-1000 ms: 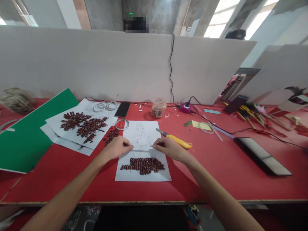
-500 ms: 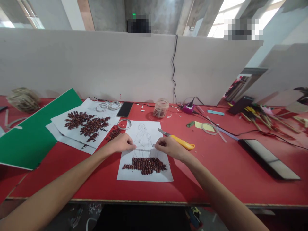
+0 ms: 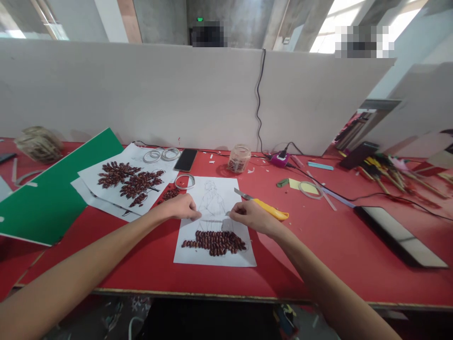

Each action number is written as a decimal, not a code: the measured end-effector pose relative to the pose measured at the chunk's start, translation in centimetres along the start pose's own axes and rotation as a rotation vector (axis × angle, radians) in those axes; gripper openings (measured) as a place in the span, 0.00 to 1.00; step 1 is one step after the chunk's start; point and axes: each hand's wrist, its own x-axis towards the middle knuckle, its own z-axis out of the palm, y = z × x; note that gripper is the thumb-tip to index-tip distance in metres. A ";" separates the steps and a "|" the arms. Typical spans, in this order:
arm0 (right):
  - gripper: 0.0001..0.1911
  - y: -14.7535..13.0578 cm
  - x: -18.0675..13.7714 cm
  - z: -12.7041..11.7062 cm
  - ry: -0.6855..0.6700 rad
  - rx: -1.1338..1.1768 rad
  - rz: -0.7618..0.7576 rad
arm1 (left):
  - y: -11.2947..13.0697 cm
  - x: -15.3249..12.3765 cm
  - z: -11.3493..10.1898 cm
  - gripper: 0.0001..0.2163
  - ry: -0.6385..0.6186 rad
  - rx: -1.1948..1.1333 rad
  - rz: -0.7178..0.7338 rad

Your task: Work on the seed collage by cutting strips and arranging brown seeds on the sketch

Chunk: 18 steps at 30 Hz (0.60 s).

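Note:
A sheet of white paper (image 3: 181, 257) with a pencil-drawn figure (image 3: 211, 198) lies in front of me. Rows of dark brown beans or seeds (image 3: 214, 242) cover its lower part. Across the drawing, just above the beans, runs a thin pale strip of tape (image 3: 215, 220). My left hand (image 3: 184, 208) pinches its left end, and my right hand (image 3: 249, 215) pinches the other end at the sheet's right edge. Whether the strip touches the paper, I cannot tell. A yellow utility knife (image 3: 271, 209) with its blade out lies just beyond my right hand.
Loose beans (image 3: 169, 193) and a tape roll (image 3: 184, 182) lie near my left hand. Behind stand a jar (image 3: 239, 159) and a phone (image 3: 186, 159). At left are bean-covered sheets (image 3: 102, 189) and a green board (image 3: 46, 208); a tablet (image 3: 399, 236) lies right.
The view has shifted slightly, so everything sits a little further right. Both hands keep their pinch on the strip, with almost no movement over the paper.

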 end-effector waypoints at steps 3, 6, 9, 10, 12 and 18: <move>0.11 0.0 0.0 -0.1 -0.007 -0.011 0.006 | -0.1 -0.1 -0.2 0.15 -0.002 0.006 -0.006; 0.12 0.1 0.1 -0.1 -0.008 -0.022 0.002 | 0.1 -0.3 -0.6 0.15 -0.008 0.020 -0.020; 0.12 0.4 0.2 -0.1 -0.005 -0.030 -0.005 | 0.4 -0.5 -0.9 0.15 -0.029 0.030 -0.023; 0.12 0.6 0.2 -0.1 -0.002 -0.033 -0.002 | 0.4 -0.5 -0.9 0.15 -0.034 0.029 -0.023; 0.12 0.8 0.3 0.0 0.008 -0.038 0.009 | 0.3 -0.4 -0.9 0.14 -0.037 0.021 -0.020; 0.12 0.9 0.3 0.0 0.022 -0.039 0.044 | 0.3 -0.2 -0.8 0.14 -0.010 0.013 -0.024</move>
